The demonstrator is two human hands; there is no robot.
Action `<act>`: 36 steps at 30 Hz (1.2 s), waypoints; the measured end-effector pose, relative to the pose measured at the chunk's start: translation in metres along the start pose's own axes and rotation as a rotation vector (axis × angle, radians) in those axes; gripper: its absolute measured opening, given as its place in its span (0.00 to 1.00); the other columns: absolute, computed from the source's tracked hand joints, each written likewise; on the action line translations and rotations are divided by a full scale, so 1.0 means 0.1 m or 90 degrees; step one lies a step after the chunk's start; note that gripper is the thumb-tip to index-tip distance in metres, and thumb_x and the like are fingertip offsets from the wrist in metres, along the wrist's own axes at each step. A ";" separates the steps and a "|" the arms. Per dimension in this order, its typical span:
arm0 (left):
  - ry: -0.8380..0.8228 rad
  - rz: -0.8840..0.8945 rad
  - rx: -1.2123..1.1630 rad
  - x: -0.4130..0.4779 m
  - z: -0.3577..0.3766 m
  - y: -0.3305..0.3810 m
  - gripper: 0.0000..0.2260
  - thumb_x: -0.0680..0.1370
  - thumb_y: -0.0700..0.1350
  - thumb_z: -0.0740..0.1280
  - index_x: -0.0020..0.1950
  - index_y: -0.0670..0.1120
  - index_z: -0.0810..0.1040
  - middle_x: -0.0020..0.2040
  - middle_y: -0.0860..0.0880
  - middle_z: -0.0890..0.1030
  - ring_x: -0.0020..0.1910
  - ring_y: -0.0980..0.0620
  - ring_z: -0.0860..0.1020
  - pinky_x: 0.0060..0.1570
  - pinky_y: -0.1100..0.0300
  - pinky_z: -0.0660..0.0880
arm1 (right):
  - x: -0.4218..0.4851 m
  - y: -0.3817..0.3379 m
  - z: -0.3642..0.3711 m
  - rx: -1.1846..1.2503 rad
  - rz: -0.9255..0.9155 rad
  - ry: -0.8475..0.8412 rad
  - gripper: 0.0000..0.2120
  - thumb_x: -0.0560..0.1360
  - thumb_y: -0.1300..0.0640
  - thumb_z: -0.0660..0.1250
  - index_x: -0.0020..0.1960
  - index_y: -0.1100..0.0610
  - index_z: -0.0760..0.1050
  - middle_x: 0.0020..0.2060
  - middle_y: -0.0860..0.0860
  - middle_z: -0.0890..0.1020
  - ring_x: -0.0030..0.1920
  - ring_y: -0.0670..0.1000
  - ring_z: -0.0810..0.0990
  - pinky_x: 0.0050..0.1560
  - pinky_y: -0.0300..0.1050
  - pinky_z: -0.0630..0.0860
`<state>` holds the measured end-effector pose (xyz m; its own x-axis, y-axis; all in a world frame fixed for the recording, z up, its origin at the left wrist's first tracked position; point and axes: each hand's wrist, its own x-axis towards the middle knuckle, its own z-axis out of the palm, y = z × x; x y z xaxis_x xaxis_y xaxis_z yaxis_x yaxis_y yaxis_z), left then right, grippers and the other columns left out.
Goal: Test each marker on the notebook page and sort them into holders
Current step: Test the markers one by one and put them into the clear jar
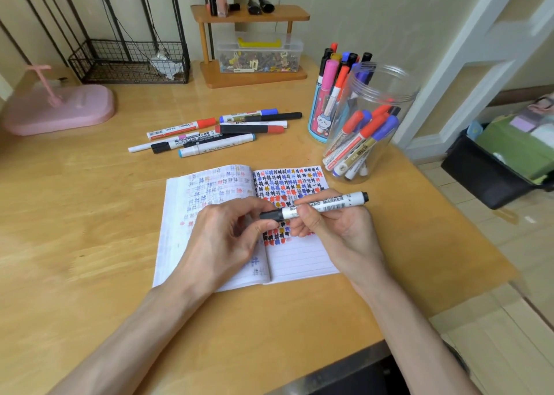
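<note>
The main risk sits at the cap (271, 215): if it comes free with a jerk, the two hands could fly apart, and the tip may streak the fingers or smear across marks already on the page, while a loose cap could roll off the desk (90, 214). Whether the cap is coming off or going on cannot be told. A wide swing of the right arm might also knock the jar (386, 85), which stands close to the desk's edge at 2 o'clock from the notebook (299, 259). The left hand (221, 238) is curled, thumb and forefinger pinching the cap, the other fingers tucked loosely beneath. The right hand (338, 232) is closed around the marker (323, 205), its fingers (308, 217) wrapped over the white barrel near the cap end. The marker lies almost level just above the right-hand page, cap toward 9 o'clock. Untested markers, I judge, are the pile (221, 133) at 12 o'clock; the cup (317, 124) stands behind the jar.
</note>
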<state>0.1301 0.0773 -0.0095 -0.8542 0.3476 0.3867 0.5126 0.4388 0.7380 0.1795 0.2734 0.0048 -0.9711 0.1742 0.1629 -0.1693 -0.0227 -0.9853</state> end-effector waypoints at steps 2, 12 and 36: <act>-0.037 -0.003 0.009 0.02 -0.01 0.00 0.05 0.79 0.46 0.75 0.53 0.51 0.84 0.37 0.55 0.80 0.32 0.55 0.75 0.33 0.69 0.68 | 0.00 0.00 -0.02 -0.013 0.014 -0.002 0.08 0.77 0.59 0.72 0.50 0.64 0.83 0.36 0.61 0.85 0.36 0.52 0.84 0.40 0.40 0.80; -0.091 0.009 0.013 0.03 -0.05 0.04 0.15 0.78 0.55 0.74 0.64 0.57 0.79 0.47 0.59 0.83 0.43 0.54 0.82 0.47 0.60 0.77 | -0.08 -0.13 -0.18 0.048 -0.024 0.165 0.06 0.77 0.58 0.74 0.48 0.62 0.83 0.35 0.59 0.82 0.34 0.53 0.78 0.37 0.43 0.77; -0.320 0.202 0.004 0.14 1.58 1.13 0.07 0.82 0.46 0.70 0.59 0.55 0.82 0.48 0.64 0.80 0.47 0.63 0.79 0.51 0.66 0.74 | -1.70 -0.35 -2.29 -0.222 -0.026 0.584 0.05 0.76 0.54 0.77 0.46 0.54 0.82 0.30 0.42 0.81 0.31 0.44 0.75 0.39 0.35 0.72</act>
<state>0.1900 0.2625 -0.0084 -0.5137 0.8116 0.2783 0.7385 0.2531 0.6250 0.3887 0.4703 -0.0002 -0.4332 0.8689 0.2394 0.0022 0.2667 -0.9638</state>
